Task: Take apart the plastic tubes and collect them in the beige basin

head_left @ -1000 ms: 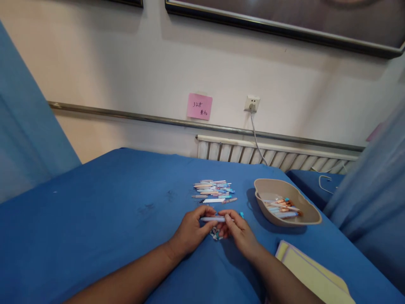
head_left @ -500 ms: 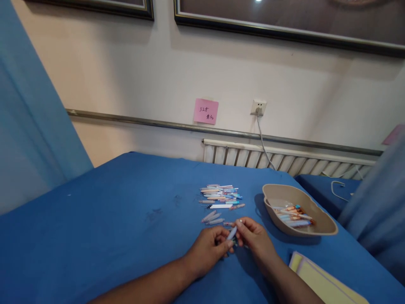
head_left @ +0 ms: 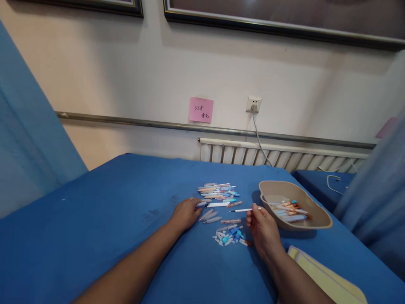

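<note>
A white pen refill with a dark tip pointing left is pinched in my right hand. Further left, my left hand has its fingers closed on a pale pen barrel, low over the table. Just right of that barrel lie white refills in a row. Several greyish barrels rest below them, near my left fingertips. Between my forearms is a heap of small white and blue pen parts. A larger pile of pen pieces lies beyond both hands.
A beige basin holding orange, white and blue pens stands at the right. Yellow cloths or sheets lie in front of it. Blue cloth covers the table. Behind are a radiator and a wall socket with a cable.
My hands have moved apart from over the small parts. The left went up and left with the barrel; the right moved right and now holds a refill. The small-parts heap is uncovered.
</note>
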Demonstrator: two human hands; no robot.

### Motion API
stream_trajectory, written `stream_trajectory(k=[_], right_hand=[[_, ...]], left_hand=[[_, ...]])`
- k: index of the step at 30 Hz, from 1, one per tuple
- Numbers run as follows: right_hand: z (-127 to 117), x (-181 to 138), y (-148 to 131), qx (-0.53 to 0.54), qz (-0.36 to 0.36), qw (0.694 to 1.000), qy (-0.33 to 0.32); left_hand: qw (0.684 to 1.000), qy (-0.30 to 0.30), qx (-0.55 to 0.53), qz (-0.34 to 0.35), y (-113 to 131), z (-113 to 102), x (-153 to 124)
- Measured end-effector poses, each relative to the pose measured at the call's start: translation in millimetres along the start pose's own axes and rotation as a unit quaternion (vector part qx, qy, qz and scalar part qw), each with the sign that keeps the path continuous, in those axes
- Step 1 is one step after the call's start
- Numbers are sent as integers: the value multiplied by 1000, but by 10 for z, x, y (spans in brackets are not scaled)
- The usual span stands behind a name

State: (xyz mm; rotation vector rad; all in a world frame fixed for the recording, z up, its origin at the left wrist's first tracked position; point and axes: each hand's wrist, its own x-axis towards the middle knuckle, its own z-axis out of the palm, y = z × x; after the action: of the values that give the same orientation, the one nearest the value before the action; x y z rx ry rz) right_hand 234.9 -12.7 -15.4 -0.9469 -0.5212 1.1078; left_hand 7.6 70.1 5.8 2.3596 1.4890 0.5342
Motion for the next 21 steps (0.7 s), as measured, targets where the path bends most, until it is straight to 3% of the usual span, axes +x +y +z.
stream_trajectory(k=[6,11,16,21], right_hand=[[24,-45,82,-35,4,999,-42],[50,-65,79,-53,11,997,-56],[80,-106,25,-99,-24,992,-78],[94,-141,22,-130,-33,987,-92]], left_hand=[[999,25,22,-9,-124,116,37],[999,35,-9,-2,-107,54,27],[996,12,-82,28,-23,13,-39],[994,18,-107,-25,-52,101,-53]])
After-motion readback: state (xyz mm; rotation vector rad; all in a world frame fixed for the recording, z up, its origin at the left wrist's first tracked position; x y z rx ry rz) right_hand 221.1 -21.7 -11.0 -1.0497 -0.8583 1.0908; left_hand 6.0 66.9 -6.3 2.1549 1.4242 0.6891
